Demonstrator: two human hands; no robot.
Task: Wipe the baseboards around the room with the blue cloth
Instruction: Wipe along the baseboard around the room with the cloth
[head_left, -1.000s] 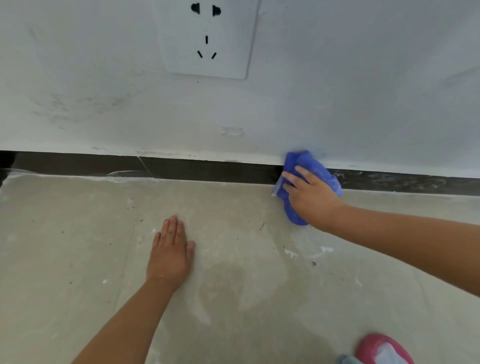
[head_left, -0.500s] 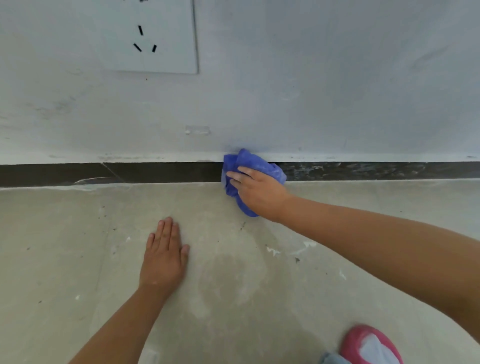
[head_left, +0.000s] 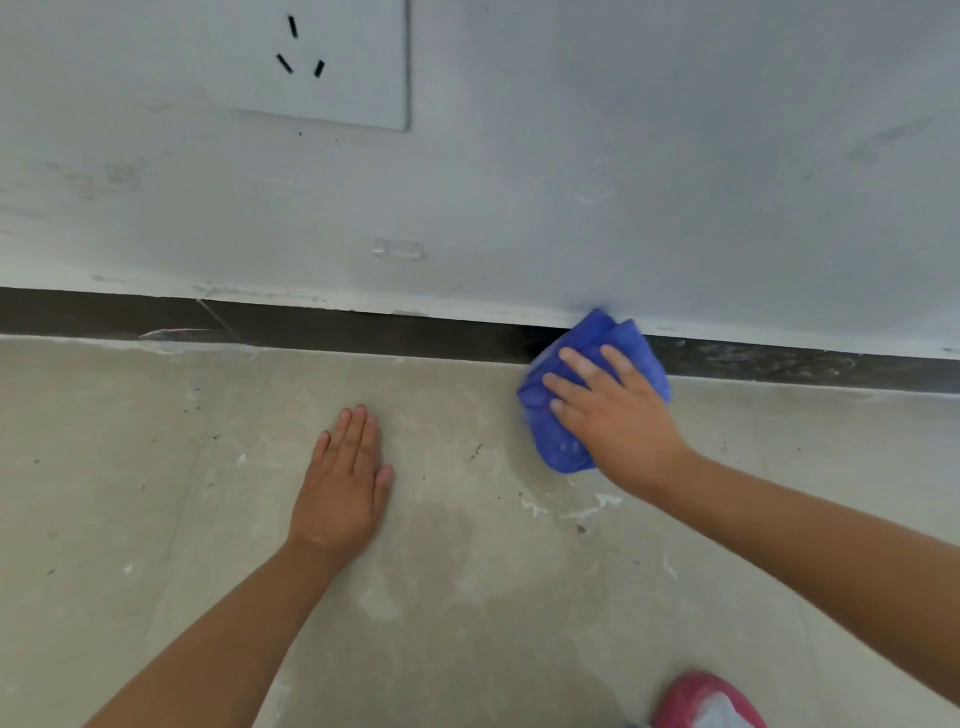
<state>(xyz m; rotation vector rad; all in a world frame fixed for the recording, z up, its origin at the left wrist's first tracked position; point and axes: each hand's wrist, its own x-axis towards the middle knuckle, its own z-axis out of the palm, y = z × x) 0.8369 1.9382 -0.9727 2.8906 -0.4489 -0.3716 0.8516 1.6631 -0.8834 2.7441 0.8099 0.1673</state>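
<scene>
My right hand (head_left: 618, 415) lies over the bunched blue cloth (head_left: 550, 436), its fingers stretched across it, and presses it against the dark baseboard (head_left: 363, 330) where wall meets floor. The cloth's top reaches the baseboard's upper edge and its lower part rests on the floor. The thumb is hidden. My left hand (head_left: 345, 478) lies flat on the concrete floor (head_left: 156, 493), palm down, fingers together and holding nothing, left of the cloth and short of the baseboard.
A white wall socket (head_left: 322, 62) sits on the wall above left. The baseboard right of the cloth (head_left: 805, 364) looks mottled and dusty. A pink shoe (head_left: 706, 701) shows at the bottom right. Paint flecks dot the floor.
My right hand has slid the cloth to the right along the baseboard and its fingers have straightened over it. The left hand has stayed flat on the floor.
</scene>
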